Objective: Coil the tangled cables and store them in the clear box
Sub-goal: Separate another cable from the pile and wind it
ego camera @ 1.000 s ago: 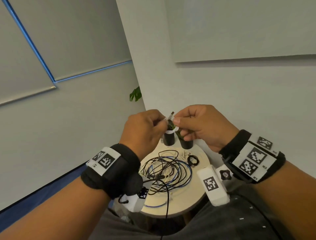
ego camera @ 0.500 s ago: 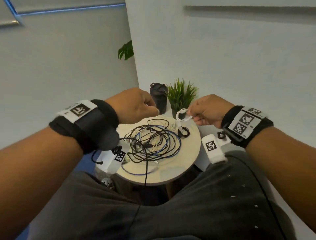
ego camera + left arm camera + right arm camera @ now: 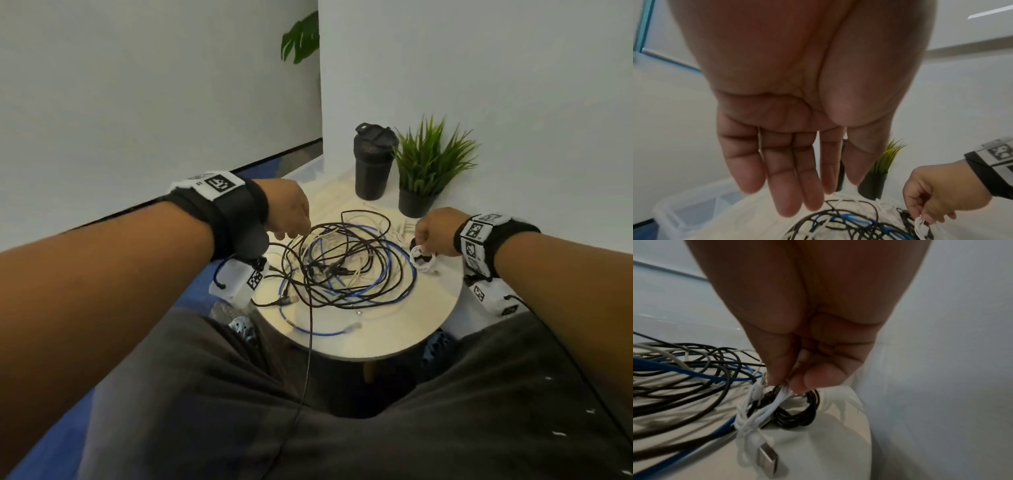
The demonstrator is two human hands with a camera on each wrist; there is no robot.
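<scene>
1. Pale walls meet in a corner behind the small round bench [image 3: 394, 342], which carries a loose heap of tangled cables [image 3: 346, 267] in black, blue and white.
2. At the far left, the clear box [image 3: 680, 216] sits just beside the bench; nothing can be made out inside it from the left wrist view.
3. Over the left side of the heap hovers the left hand [image 3: 291, 212], its fingers [image 3: 789, 183] straight and relaxed, holding nothing.
4. Right of the heap, a small black coil [image 3: 797, 412] lies finished on the bench near the right edge.
5. Just above it, the right hand [image 3: 435, 231] pinches a coiled white cable [image 3: 423, 258] between thumb and fingertips, its USB plug dangling low over the bench top.
6. Behind stand a dark tumbler [image 3: 373, 161] and a potted plant [image 3: 428, 171].
7. The step looks like setting down or boxing the white coil; next, the free hand would need to pick one strand out of the heap without dragging the others along.
</scene>
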